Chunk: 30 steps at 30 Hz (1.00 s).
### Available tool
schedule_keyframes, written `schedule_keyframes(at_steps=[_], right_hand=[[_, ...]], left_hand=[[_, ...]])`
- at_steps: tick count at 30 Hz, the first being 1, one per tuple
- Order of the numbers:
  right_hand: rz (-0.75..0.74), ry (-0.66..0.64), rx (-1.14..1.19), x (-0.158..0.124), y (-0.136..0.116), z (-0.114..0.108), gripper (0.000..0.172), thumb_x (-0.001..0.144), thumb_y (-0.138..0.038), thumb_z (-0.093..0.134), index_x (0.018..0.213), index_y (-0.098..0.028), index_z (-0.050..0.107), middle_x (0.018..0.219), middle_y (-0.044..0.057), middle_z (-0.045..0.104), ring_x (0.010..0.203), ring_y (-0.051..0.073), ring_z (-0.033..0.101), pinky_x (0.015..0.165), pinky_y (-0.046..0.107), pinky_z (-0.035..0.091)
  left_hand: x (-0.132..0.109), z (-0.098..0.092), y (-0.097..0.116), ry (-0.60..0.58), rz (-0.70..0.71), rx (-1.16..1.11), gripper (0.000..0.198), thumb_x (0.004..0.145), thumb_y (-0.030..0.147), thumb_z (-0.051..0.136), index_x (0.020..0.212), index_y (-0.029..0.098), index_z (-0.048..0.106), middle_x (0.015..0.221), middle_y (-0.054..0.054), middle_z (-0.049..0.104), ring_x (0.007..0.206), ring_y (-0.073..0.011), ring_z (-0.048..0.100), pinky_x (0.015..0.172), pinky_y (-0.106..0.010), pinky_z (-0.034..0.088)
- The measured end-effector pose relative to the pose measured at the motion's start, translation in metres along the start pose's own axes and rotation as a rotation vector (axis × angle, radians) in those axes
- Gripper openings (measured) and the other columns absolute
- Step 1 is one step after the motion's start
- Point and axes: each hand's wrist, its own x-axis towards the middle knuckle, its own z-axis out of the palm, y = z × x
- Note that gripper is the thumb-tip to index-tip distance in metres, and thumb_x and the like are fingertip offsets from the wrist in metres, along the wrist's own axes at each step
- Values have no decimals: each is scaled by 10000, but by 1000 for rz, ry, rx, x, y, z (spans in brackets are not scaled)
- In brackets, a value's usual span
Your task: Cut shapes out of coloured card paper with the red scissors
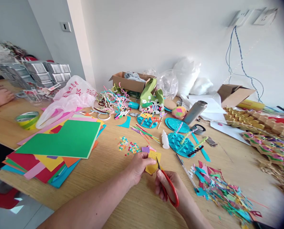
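Pinched in my left hand point(140, 167) is a small piece of yellow paper point(154, 156) with faint drawn lines. My right hand point(169, 186) grips red-handled scissors point(172, 193), whose dark blades lie against the yellow paper. Just beyond my left hand are a purple paper scrap point(145, 149) and small piles of colourful paper bits point(133, 147). To the right of my right hand lies a pen point(186, 170). A white glue bottle point(165, 140) stands past the paper, beside a blue painted egg-carton piece point(180, 144) with pipe cleaners sticking up.
Coloured paper sheets point(67, 140) are stacked at the left, near a tape roll point(27, 120). Mixed paper scraps point(225, 190) cover the right front. A metal flask point(195, 112), black tape point(199, 128) and egg cartons point(242, 119) stand farther right. Another person's hand point(0, 97) rests at far left.
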Motion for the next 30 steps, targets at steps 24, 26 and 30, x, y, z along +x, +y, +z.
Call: schedule_keyframes(at_steps=[24,26,30], right_hand=[[-30,-24,-52,-1,-3,-1,601,711,-732,490,621,-139,522,487,17,574,362,74,479,353,176,348],[-25,-20,-50,0,-1,-1,589,714,-722,501,616,-141,520,478,11,569,353,70,471,345,172,339],[-25,-24,-36,0,1,-1,581,725,-708,503,609,-139,521,473,8,567,349,66,465,340,167,334]], left_hand=[[-1,0,1,-10,-22,23,188,521,234,643,648,113,576,560,12,521,479,-79,433,461,-223,314],[-1,0,1,-10,-24,22,185,524,234,643,647,114,573,558,13,521,477,-78,432,459,-222,311],[-1,0,1,-11,-26,6,175,525,226,645,642,119,572,549,21,514,471,-73,428,451,-217,301]])
